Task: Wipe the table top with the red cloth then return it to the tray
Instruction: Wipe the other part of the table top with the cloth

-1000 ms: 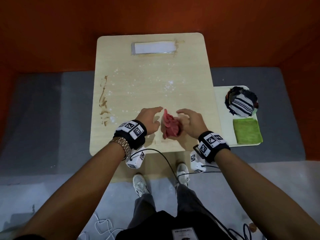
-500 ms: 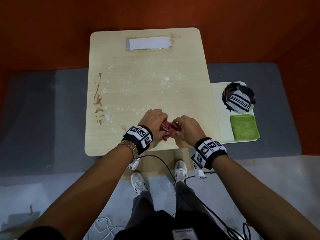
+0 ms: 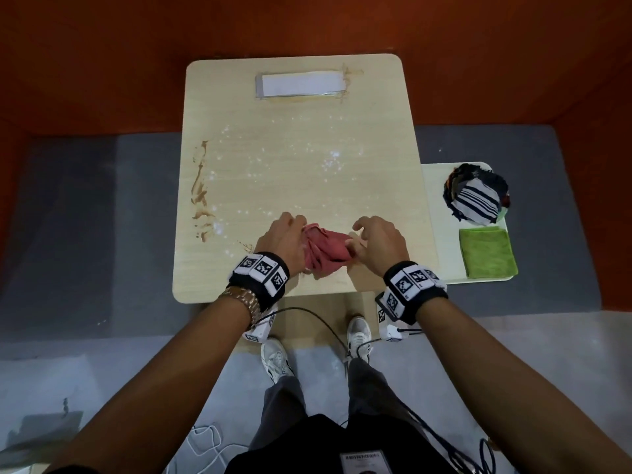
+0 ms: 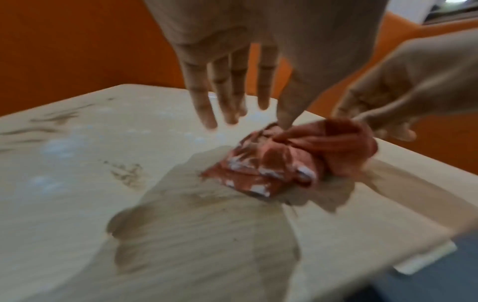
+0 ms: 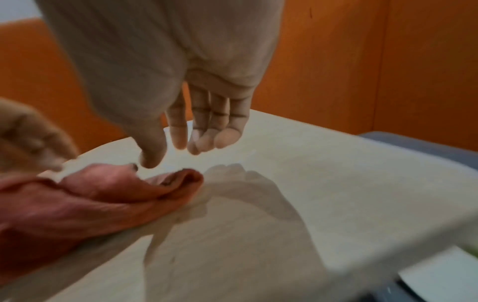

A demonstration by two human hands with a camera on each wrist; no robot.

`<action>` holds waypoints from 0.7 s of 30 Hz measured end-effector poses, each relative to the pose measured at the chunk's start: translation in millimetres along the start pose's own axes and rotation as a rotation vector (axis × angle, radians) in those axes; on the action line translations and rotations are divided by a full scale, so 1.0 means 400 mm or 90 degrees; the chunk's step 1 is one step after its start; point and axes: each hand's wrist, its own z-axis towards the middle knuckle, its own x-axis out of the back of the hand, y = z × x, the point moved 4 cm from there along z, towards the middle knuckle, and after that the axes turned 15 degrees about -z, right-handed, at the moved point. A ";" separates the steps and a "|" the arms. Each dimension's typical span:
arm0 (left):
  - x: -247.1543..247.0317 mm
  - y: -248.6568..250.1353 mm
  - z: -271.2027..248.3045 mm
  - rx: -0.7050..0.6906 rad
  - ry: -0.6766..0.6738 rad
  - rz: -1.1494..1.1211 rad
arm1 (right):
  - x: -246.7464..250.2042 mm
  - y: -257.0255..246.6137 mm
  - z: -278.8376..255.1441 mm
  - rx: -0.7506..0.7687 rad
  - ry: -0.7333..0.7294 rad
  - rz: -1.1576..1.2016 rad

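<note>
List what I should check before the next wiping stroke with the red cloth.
1. Red cloth on the table top: ok, bunched between both hands near the front edge.
2. Firm hold: not ok; the left hand touches it with the thumb only, and the right hand fingers hang loose.
3. Cloth face clean: not ok, white residue on the folds.
4. Brown smear wiped: not ok.
5. White specks wiped: not ok.
6. Room on the tray: ok, bare strip beside the green cloth.
</note>
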 end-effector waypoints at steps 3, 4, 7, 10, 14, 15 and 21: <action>-0.044 0.038 -0.014 -0.191 -0.034 0.040 | -0.023 -0.006 -0.020 0.019 -0.013 0.102; -0.066 0.047 -0.019 -0.226 -0.068 0.070 | -0.029 -0.003 -0.026 0.031 -0.018 0.129; -0.125 0.047 -0.016 -0.229 -0.141 0.171 | -0.032 0.023 -0.033 0.026 -0.001 0.169; -0.141 0.051 0.005 -0.222 -0.138 0.208 | -0.033 0.064 -0.033 -0.016 0.065 0.108; -0.146 0.073 0.035 -0.245 -0.145 0.257 | -0.042 0.091 -0.017 -0.018 0.040 -0.092; -0.147 0.076 0.042 -0.246 -0.146 0.269 | -0.045 0.095 -0.012 -0.019 0.016 -0.136; -0.151 0.068 0.028 -0.260 -0.186 0.327 | -0.067 0.100 0.000 -0.063 -0.067 -0.140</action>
